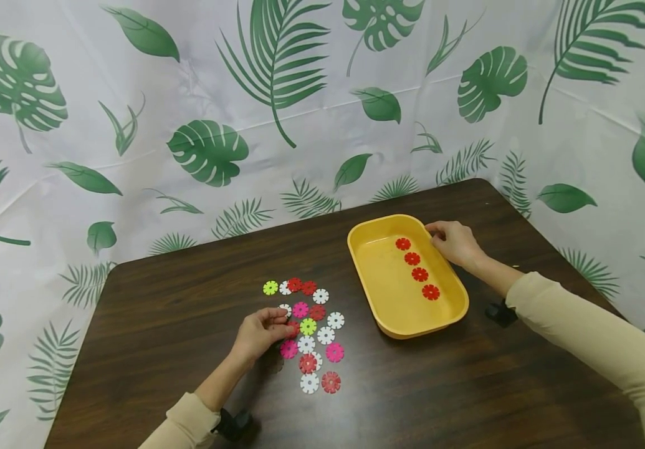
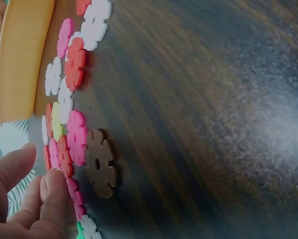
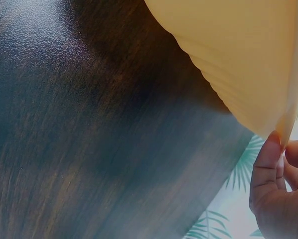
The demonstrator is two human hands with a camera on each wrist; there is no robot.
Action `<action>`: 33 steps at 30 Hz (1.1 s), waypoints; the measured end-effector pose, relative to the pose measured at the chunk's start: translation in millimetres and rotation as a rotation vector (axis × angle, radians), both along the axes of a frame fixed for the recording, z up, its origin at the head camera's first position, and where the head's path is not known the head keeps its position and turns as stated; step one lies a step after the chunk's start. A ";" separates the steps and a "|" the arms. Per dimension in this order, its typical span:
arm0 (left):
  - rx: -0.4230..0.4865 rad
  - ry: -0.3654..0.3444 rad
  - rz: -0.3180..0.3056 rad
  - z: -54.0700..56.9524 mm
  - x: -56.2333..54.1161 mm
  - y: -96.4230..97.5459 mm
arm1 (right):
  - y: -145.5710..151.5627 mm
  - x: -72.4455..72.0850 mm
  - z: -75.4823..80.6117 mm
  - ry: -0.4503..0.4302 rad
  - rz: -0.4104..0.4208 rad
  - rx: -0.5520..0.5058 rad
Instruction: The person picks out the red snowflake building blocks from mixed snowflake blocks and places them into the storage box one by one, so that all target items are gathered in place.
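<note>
On the table lies a loose cluster of small flower-shaped notched discs in red, white, pink and yellow-green. My left hand [image 1: 259, 335] is at the cluster's left side, its fingertips at a red disc [image 1: 294, 328]. In the left wrist view the thumb stands apart from the straight fingers [image 2: 54, 194], and a brown disc [image 2: 100, 167] lies beside them. My right hand [image 1: 457, 242] pinches the far right rim of a yellow tray [image 1: 375, 293]. Several red discs [image 1: 420, 274] lie in a row inside the tray. In the right wrist view the fingers [image 3: 266, 169] hold the tray's edge.
The dark wooden table [image 1: 176, 312] carries everything. Behind it hangs a white leaf-print cloth [image 1: 311, 156]. A pink disc [image 1: 334, 352] and a white disc [image 1: 336, 320] lie on the cluster's side nearest the tray.
</note>
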State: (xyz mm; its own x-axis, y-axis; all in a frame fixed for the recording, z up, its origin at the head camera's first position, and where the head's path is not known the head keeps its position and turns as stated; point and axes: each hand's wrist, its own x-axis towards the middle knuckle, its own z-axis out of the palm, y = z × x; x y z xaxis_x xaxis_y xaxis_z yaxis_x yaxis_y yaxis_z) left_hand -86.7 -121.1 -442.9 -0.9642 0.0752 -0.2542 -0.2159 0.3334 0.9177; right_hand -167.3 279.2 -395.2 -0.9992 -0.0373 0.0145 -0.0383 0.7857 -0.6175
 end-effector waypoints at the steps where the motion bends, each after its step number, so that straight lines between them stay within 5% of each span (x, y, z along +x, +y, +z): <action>1: -0.018 0.008 -0.004 -0.7 0.2 -0.1 | 0.0 0.0 0.0 0.000 0.000 0.001; 12: -0.186 0.103 -0.027 -5.4 3.3 -0.4 | -0.5 -0.1 -0.5 -0.014 -0.009 0.000; 28: -0.414 0.360 -0.120 -13.7 1.2 -0.3 | -0.5 -0.4 -0.5 -0.012 -0.011 -0.001; 33: -0.477 0.380 -0.140 -12.7 1.0 0.8 | -0.4 -0.3 -0.6 -0.011 -0.011 0.001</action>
State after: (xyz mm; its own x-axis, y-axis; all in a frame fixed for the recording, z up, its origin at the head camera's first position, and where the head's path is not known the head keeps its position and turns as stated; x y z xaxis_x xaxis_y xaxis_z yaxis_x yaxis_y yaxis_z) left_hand -85.7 -120.3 -455.6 -0.9831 0.1699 0.0678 0.1715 0.7272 0.6646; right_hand -167.6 278.8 -395.8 -0.9997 -0.0262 0.0036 -0.0228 0.7863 -0.6174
